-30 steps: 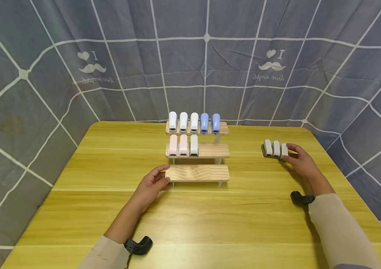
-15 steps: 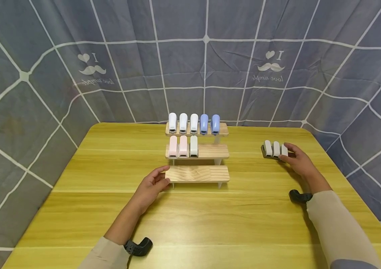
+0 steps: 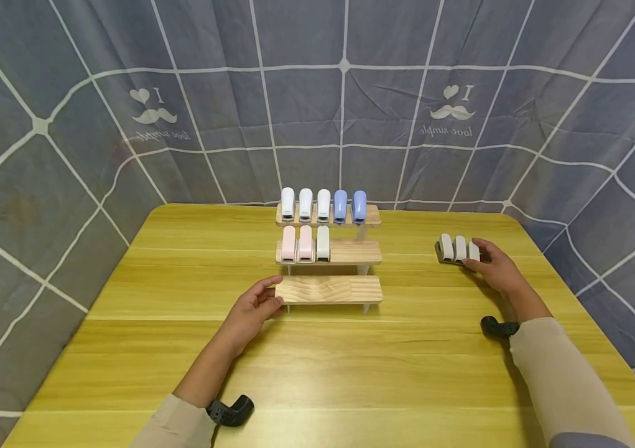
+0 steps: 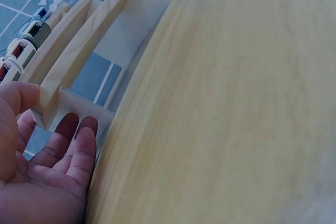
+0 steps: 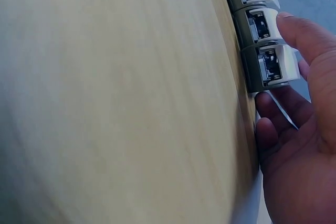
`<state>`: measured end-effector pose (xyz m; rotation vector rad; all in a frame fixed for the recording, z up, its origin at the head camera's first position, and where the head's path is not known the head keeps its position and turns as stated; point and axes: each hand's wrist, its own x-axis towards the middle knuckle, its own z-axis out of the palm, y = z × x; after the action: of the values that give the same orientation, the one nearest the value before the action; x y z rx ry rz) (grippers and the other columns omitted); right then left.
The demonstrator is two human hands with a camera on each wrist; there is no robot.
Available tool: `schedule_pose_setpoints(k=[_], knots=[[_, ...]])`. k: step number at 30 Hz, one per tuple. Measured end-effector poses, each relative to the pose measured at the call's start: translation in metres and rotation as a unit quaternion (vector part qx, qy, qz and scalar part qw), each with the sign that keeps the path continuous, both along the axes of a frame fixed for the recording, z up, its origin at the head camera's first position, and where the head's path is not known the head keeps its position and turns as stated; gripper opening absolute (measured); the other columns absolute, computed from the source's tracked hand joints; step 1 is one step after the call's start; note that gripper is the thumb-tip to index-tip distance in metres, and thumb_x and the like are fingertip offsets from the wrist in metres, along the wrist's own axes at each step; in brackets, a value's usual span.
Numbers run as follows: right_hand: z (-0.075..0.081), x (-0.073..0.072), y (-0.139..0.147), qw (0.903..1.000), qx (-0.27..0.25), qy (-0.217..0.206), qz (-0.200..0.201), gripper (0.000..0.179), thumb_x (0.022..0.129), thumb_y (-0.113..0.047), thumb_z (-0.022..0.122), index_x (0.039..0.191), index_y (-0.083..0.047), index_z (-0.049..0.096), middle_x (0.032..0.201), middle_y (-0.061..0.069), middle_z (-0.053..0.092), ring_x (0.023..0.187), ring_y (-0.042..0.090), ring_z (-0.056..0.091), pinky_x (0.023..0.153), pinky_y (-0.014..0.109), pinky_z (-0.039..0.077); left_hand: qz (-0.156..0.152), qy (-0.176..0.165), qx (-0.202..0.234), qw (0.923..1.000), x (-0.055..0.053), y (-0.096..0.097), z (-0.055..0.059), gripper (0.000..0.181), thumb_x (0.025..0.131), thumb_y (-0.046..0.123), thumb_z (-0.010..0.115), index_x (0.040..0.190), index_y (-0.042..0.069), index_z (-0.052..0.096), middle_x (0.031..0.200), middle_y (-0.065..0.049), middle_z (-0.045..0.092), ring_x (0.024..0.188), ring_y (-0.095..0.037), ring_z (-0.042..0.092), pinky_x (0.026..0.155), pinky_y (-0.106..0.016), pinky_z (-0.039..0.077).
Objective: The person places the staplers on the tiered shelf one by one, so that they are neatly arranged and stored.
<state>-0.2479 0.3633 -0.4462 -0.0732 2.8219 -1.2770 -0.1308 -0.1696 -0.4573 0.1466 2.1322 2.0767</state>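
My left hand [image 3: 252, 307] holds the left end of the lowest wooden board [image 3: 328, 290] of a three-step display rack, thumb at the front edge and index finger behind. In the left wrist view the other fingers curl loosely beside the rack's pale end support [image 4: 84, 106]. At the right of the table, three light grey staplers [image 3: 459, 248] stand side by side. My right hand [image 3: 497, 269] grips the rightmost stapler [image 5: 270, 67], and its thumb reaches over to the middle one [image 5: 258, 26]. Part of that stapler is hidden behind the fingers.
On the top step are three white staplers [image 3: 306, 204] and two blue ones [image 3: 359, 206]. The middle step [image 3: 356, 251] bears two pink staplers [image 3: 306, 243] and a pale green one [image 3: 323, 243] at its left. A grey checked curtain [image 3: 311, 112] surrounds the table's back and sides.
My right hand has shifted slightly left, its thumb moving farther across the front of the rightmost grey stapler. The left hand and the rack stay in place.
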Motion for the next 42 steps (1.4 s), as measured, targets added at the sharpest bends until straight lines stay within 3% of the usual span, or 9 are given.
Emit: schedule_pose_setpoints(k=[13,34,42], knots=[[-0.001,0.008,0.003,0.9999,-0.004,-0.012,0.007,0.086,0.098,-0.034,0.064,0.159,-0.002,0.011,0.148,0.037,0.030,0.135,0.051,0.031,0.109,0.064,0.028,-0.006,0.001,-0.001,1.0000,0.001,-0.002,0.001,0.048,0.100,0.008,0.058,0.147,0.006,0.045,0.125,-0.020,0.054,0.110,-0.028,0.057,0.096,-0.037,0.052],[-0.005,0.025,0.001,0.9998,0.006,0.016,0.004,0.080,0.100,-0.026,0.062,0.156,0.004,0.014,0.146,0.036,0.034,0.133,0.052,0.034,0.107,0.065,0.031,-0.005,-0.001,0.001,1.0000,0.000,-0.001,0.001,0.048,0.100,0.005,0.057,0.146,0.007,0.045,0.124,-0.019,0.055,0.110,-0.028,0.057,0.096,-0.038,0.053],[-0.010,0.030,-0.002,0.9988,0.022,0.042,-0.009,0.076,0.101,-0.030,0.059,0.155,0.004,0.018,0.139,0.034,0.040,0.123,0.045,0.042,0.099,0.059,0.037,-0.005,-0.001,0.004,1.0000,-0.001,-0.001,0.000,0.048,0.100,0.005,0.057,0.146,0.007,0.045,0.123,-0.018,0.055,0.109,-0.028,0.057,0.095,-0.037,0.053]])
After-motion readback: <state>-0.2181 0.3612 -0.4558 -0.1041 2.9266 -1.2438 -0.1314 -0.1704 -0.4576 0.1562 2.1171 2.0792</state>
